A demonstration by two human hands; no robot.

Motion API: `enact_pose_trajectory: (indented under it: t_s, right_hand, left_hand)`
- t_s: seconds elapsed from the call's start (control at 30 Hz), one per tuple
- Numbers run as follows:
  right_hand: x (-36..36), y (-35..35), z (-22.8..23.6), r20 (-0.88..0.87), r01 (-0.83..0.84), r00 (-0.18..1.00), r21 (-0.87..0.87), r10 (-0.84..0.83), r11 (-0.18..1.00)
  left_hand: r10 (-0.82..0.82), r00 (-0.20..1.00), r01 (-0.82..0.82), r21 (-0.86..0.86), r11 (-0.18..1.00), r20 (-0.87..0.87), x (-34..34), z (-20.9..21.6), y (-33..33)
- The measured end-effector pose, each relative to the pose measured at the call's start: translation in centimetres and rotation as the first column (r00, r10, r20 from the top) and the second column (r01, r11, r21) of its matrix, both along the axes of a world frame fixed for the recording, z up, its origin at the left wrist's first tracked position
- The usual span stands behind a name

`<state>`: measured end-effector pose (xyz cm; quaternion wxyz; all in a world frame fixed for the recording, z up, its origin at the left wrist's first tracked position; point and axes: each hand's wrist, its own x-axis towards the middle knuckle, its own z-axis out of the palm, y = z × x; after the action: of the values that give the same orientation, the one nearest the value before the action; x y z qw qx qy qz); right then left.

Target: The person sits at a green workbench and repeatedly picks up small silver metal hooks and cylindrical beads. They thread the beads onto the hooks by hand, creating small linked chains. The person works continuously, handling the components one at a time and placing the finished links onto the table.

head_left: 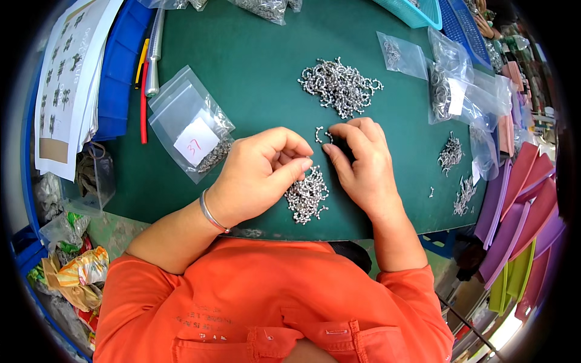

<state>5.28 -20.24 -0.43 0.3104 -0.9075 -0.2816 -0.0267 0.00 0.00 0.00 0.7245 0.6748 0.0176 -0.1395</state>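
Observation:
My left hand [260, 169] is closed, with thumb and index finger pinched together just above a small pile of silver metal pieces [307, 196]. Whatever lies between those fingertips is too small or hidden to name. My right hand [363, 160] has its thumb and index finger closed around the end of a small silver metal piece [328, 137]. Between the two hands, beside that piece, lies a curved silver metal link [319, 134] with knobbed ends. A larger heap of similar curved pieces [341, 86] sits farther back on the green table mat [254, 72].
Zip bags of metal parts [192, 130] lie left; more bags [451, 85] lie right. Small piles of parts [450, 153] rest near the right edge. A red pen [144, 112], blue tray [121, 72] and paper sheets [66, 78] are left. Purple and red bins [526, 206] stand right.

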Motion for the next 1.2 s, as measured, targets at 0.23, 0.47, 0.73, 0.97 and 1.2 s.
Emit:
enact_pose_trajectory:
  t_s: [0.23,0.47,0.73,0.97,1.2]
  right_hand:
    - [-0.5,0.2,0.0,0.027,-0.098,0.995,0.193,0.094,0.976]
    - [-1.1,0.9,0.8,0.077,-0.265,0.964,0.394,0.256,0.880]
    - [1.6,1.1,0.2,0.112,-0.201,0.973,-0.017,0.202,0.979]
    - [0.9,0.4,0.1,-0.052,-0.098,0.993,0.190,0.110,0.977]
    - [0.9,0.1,0.5,-0.176,-0.193,0.926,0.541,0.334,0.819]
  left_hand:
    - [-0.203,0.964,0.146,0.293,0.945,0.174,0.0,0.2,0.0]
    - [-0.049,0.988,0.023,-0.179,0.984,-0.143,0.4,0.4,0.1]
    - [0.061,0.995,-0.062,0.010,0.998,0.080,0.0,0.2,-0.4]
    - [0.066,0.971,-0.087,0.079,0.993,0.231,-0.1,0.4,-0.5]
    - [0.031,0.976,-0.046,0.062,0.997,0.214,-0.3,0.2,-0.4]
